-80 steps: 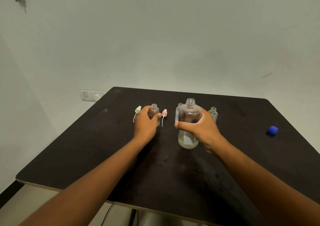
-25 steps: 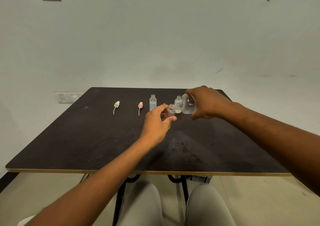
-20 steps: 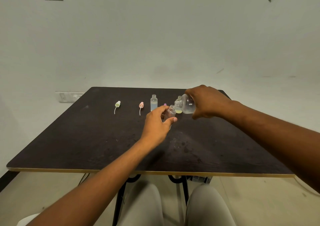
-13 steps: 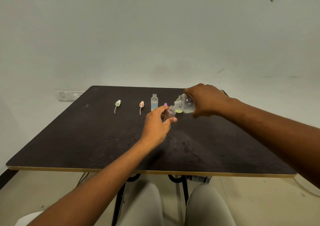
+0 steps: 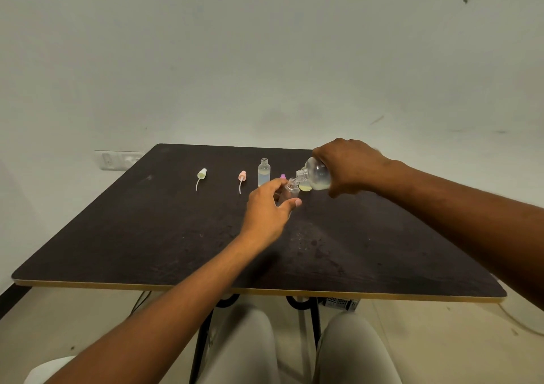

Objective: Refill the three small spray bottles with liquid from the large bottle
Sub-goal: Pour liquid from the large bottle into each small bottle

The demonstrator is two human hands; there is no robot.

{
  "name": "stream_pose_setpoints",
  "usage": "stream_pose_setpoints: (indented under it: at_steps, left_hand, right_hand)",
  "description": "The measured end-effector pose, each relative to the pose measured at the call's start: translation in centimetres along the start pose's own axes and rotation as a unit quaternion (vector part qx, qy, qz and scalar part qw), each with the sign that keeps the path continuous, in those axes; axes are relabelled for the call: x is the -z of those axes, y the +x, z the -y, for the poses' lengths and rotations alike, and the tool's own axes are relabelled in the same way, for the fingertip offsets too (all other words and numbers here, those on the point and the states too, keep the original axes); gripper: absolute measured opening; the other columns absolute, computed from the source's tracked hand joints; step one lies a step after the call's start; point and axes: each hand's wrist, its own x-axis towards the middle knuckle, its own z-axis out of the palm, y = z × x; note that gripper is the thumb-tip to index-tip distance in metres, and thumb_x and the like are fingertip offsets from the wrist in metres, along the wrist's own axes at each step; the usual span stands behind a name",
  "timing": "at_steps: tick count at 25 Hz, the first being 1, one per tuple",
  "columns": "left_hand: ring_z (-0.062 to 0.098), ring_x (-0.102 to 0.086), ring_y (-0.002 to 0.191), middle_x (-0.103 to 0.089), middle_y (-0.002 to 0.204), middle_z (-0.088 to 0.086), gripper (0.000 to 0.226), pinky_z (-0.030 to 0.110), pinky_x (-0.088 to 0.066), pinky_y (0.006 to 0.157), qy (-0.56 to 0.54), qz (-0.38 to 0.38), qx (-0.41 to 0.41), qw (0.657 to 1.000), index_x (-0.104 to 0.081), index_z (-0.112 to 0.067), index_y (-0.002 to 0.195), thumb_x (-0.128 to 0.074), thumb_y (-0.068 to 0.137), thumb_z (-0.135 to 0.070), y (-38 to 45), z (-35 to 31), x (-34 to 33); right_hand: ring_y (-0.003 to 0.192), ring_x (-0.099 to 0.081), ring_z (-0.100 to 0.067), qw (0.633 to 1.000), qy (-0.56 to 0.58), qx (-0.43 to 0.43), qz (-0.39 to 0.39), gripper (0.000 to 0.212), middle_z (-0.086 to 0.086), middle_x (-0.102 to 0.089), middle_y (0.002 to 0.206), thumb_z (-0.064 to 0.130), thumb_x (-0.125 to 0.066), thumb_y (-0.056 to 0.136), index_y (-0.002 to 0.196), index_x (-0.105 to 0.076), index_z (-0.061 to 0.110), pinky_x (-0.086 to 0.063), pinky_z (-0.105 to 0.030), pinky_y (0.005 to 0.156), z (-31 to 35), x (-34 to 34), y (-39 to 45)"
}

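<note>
Since the earliest frame you have lifted the large bottle [image 5: 317,174] off the table [image 5: 147,236] and tipped it nearly on its side, and over the last second it has barely shifted. Your right hand [image 5: 347,166] is clenched around its body from above, neck pointing left and slightly down, its mouth just above and beside the open mouth of the small spray bottle [image 5: 290,191]. Pale liquid pools in the lower side of the large bottle. Your left hand [image 5: 269,210] grasps the small spray bottle between thumb and fingers, holding it tilted toward the large bottle's neck; whether its base touches the table you cannot tell.

Just behind, a second small bottle [image 5: 264,171] stands upright and uncapped, holding clear liquid. A third bottle with yellowish liquid [image 5: 305,188] is mostly hidden behind the large bottle. A purple cap [image 5: 283,176] peeks out between them. Further left on the table lie a pink spray top [image 5: 242,177] and a pale green spray top [image 5: 201,175], well apart, each with its tube trailing toward you.
</note>
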Motion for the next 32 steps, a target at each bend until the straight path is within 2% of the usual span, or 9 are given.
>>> stream_pose_setpoints:
  at_steps: [6,12,17,25,32]
  left_hand:
    - [0.018,-0.063,0.115,-0.068,0.128,0.004,0.051,0.036,-0.054,0.100,-0.009,0.002,0.007,1.000,-0.062,-0.014,0.136,-0.077,0.089,-0.025,-0.1,0.1,-0.1]
    - [0.014,-0.062,0.110,-0.068,0.125,0.002,0.049,0.025,-0.048,0.089,-0.011,0.005,0.010,1.000,-0.062,-0.015,0.135,-0.077,0.089,-0.025,-0.2,0.2,-0.2]
    - [0.013,-0.062,0.109,-0.068,0.123,0.001,0.047,0.028,-0.051,0.092,-0.015,0.001,0.009,1.000,-0.063,-0.016,0.133,-0.077,0.089,-0.025,-0.2,0.4,-0.1]
    - [0.016,-0.064,0.111,-0.069,0.123,0.002,0.046,0.026,-0.051,0.090,-0.015,0.000,0.009,1.000,-0.064,-0.016,0.132,-0.077,0.088,-0.026,-0.3,0.6,-0.2]
    - [0.011,-0.061,0.107,-0.069,0.124,0.001,0.047,0.015,-0.043,0.080,-0.013,-0.002,0.011,1.000,-0.063,-0.017,0.133,-0.077,0.089,-0.026,-0.2,0.5,-0.1]
  right_hand:
    - [0.081,-0.057,-0.021,1.000,-0.009,0.004,0.001,0.055,0.003,-0.060,0.094,0.024,-0.086,0.062,0.110,-0.060,0.024,-0.039,-0.030,0.064,0.2,0.2,0.1]
    - [0.084,-0.053,-0.020,1.000,-0.014,0.009,0.007,0.061,0.005,-0.053,0.095,0.026,-0.088,0.065,0.120,-0.060,0.023,-0.037,-0.030,0.068,0.7,0.4,-0.1]
    - [0.082,-0.053,-0.020,1.000,-0.016,0.011,0.009,0.058,0.005,-0.053,0.093,0.024,-0.087,0.066,0.117,-0.060,0.023,-0.037,-0.030,0.068,0.9,0.6,-0.1]
    - [0.083,-0.054,-0.019,1.000,-0.024,0.013,0.013,0.058,0.006,-0.054,0.093,0.023,-0.088,0.065,0.116,-0.061,0.024,-0.039,-0.031,0.068,1.0,0.7,0.1]
    - [0.080,-0.054,-0.020,0.999,-0.029,0.015,0.013,0.055,0.006,-0.055,0.090,0.020,-0.086,0.065,0.114,-0.061,0.025,-0.039,-0.030,0.067,1.2,1.0,0.1]
